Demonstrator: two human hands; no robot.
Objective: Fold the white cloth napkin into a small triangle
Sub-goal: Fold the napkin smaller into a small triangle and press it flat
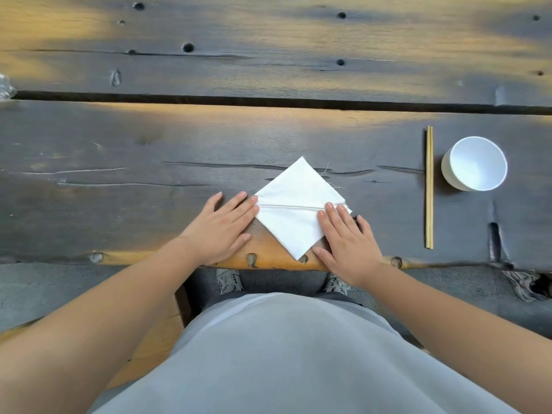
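Head view, looking down over your forearms. The white cloth napkin [294,210] lies at lower centre of the frame on the desk [119,150], set as a diamond with one corner pointing away from you and the near corner reaching the desk's front edge; a straight horizontal crease or hem line crosses it from the left corner to the right corner, and loose threads fray from its upper right edge. The weave looks fine and matte. Your left hand [222,227] lies flat on the wood, fingers straight, their tips touching the napkin's left corner; its grip is open and holds nothing. Your right hand [348,243] lies flat as well, straight fingers pressing the napkin's right corner; its grip is likewise open. The desk is built of broad, dark, weathered planks with long cracks, round holes and a deep gap between boards in the upper half of the frame; its front edge is worn to bare orange-brown wood. At right of the frame a pair of pale wooden chopsticks [429,186] lies side by side, pointing away from you, and just beside them stands a round white cup [475,164], smooth-walled, with nothing visible inside.
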